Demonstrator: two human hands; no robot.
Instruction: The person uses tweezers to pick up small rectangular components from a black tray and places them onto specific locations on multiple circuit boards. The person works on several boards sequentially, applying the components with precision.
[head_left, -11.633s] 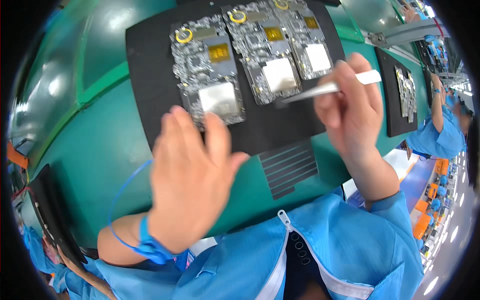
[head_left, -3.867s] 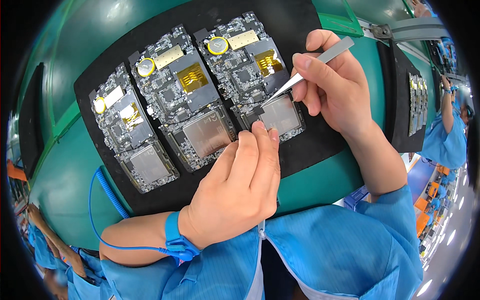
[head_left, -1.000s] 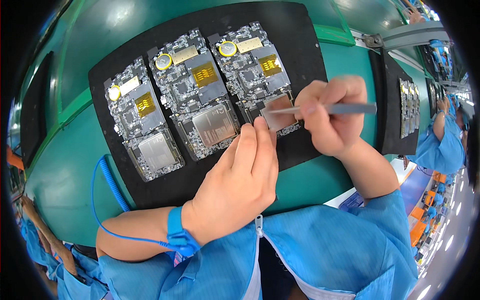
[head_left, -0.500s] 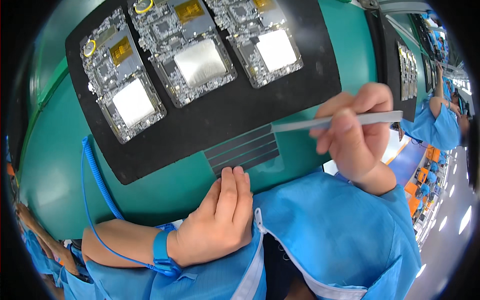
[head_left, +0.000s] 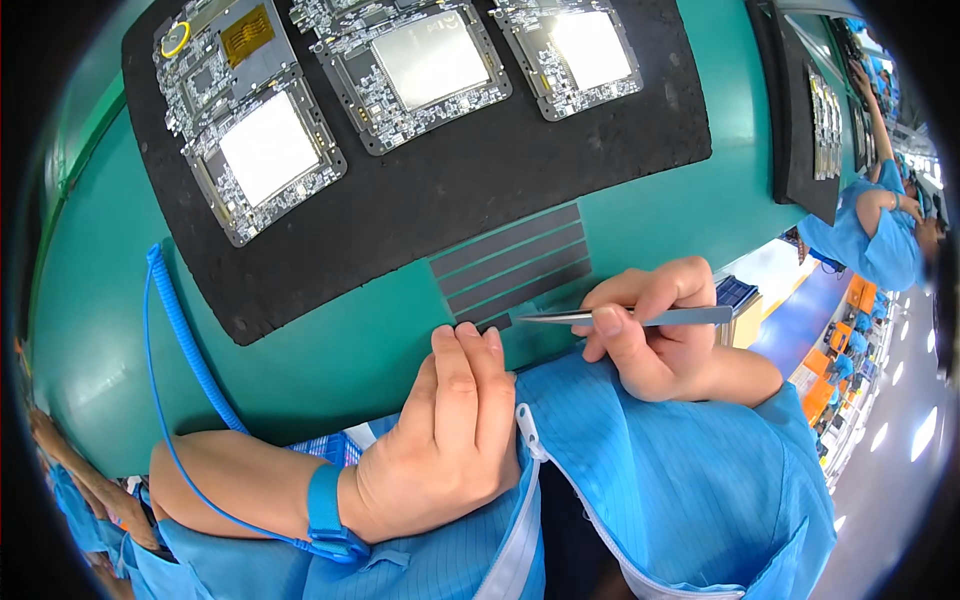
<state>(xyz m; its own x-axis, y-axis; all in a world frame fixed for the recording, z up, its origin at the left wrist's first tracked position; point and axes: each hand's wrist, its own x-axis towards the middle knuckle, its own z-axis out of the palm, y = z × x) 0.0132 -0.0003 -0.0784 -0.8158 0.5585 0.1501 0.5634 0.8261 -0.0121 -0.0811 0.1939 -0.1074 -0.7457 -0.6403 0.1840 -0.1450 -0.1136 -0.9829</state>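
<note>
Since half a second earlier, right hand (head_left: 665, 335) dropped from black mat edge to near edge of green bench (head_left: 330, 350), tweezers (head_left: 625, 317) now level, tips at end of lowest dark grey strip (head_left: 515, 275). Right hand grips tweezers between thumb and fingers. Left hand (head_left: 445, 430) lies flat, holding nothing, fingertips touching strip end just left of tweezer tips. Black mat (head_left: 420, 200) with three circuit boards (head_left: 430, 60) lies beyond both hands. Blue wrist strap (head_left: 325, 505) circles left wrist.
</note>
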